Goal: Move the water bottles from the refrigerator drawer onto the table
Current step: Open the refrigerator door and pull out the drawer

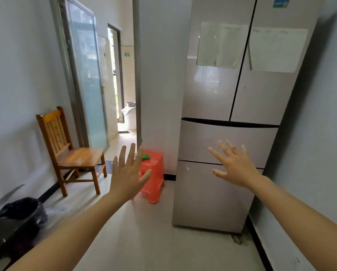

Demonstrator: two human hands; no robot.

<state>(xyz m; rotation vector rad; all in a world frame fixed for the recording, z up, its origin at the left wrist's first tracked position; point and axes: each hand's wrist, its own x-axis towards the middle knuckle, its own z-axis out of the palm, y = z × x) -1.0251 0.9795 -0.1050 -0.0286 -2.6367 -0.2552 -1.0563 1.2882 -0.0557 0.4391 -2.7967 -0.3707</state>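
Your refrigerator point(242, 94) stands tall and upright ahead on the right, its front facing you, both top doors closed. Below them its two drawers run wide, long axis left to right: the upper drawer point(200, 141) and the lower drawer point(200, 198) are both closed, so the water bottles cannot be seen. Its right side sits close to the wall, and pale floor point(154, 231) lies open in front. On the left a glass door point(89, 85) stands ajar. A wooden chair point(73, 155) backs onto the left wall. A dark surface point(5, 237) cuts the bottom-left corner, a black bag point(25, 208) behind it. The red stool point(154, 173) sits just beside the refrigerator's lower left corner. Your left hand point(127, 178) is up before the stool, fingers straight, holding nothing. Your right hand point(236, 167) is spread before the drawers, also holding nothing.
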